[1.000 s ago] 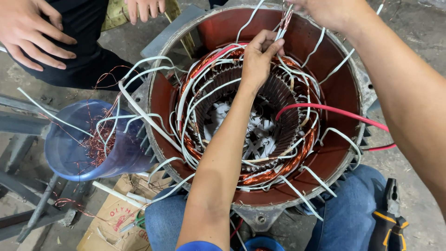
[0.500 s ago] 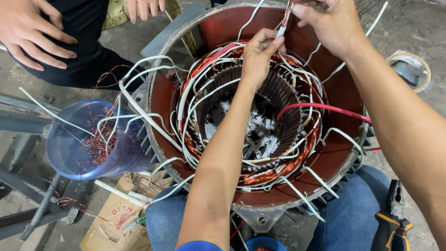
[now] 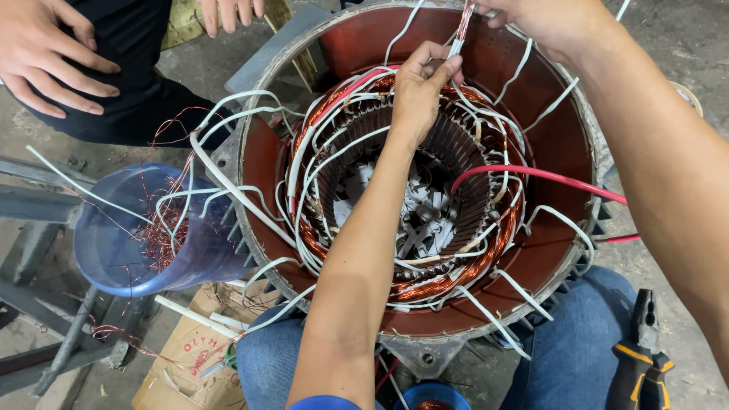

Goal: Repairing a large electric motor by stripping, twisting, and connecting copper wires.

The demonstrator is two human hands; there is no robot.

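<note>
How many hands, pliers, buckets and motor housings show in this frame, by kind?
Hands: 4: left hand, right hand, another person's hands and
Pliers: 1
Blue bucket of wire scraps: 1
Motor housing: 1
Total: 7

We see our left hand (image 3: 420, 83) and right hand (image 3: 547, 23) bare, a blue sleeve edge (image 3: 325, 402) at bottom centre, and blue jeans (image 3: 577, 349) lower right.
</note>
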